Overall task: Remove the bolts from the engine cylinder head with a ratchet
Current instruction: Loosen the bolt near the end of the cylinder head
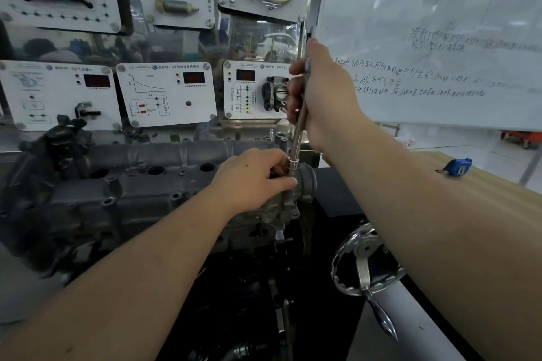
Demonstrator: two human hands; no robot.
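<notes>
Fingers of the right hand (319,97) are wrapping the upper shaft of the long silver steel ratchet (297,132), standing nearly upright; the left hand (255,176) is curling its grip around the ratchet's base, pressing onto the right end of the grey cast-metal cylinder head (140,184); a blue tape measure (457,167) is lying well apart on the wooden counter (498,202).

right hand (322,97) gripping ratchet (298,132) handle, shaft standing near upright | left hand (255,176) lying below those fingers, holding ratchet base on cylinder head (140,193) | head stretching left of the fingers | display panels (167,94) standing behind | whiteboard (440,23) hanging right | tape measure (457,166) sitting on surface (498,199) far right | handwheel (366,261) sitting below, nearer the person
</notes>
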